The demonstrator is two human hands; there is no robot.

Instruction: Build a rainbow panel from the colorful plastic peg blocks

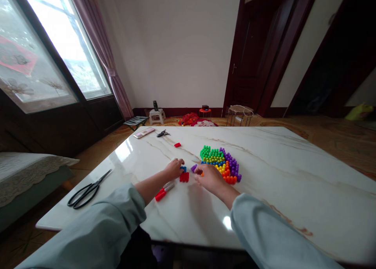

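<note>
My left hand (175, 168) rests low over the marble-patterned table, fingers curled at a small blue plastic piece (183, 169). A group of red pieces (184, 177) lies just below it. My right hand (210, 178) has its thumb and fingers bent together, and a bit of an orange piece (202, 174) shows at them. A purple piece (194, 168) sits by these fingertips, between the two hands. Right beyond the right hand stands a close cluster of round-topped pieces (217, 155), in green, yellow-green, blue, yellow, orange and purple blocks.
Red and whitish pieces (164, 191) lie near my left forearm. Black-handled scissors (88, 190) are at the left of the table (293, 163). Farther back are a phone (144, 133), a dark small tool (163, 133) and a red piece (177, 145). Stools stand beyond the far edge.
</note>
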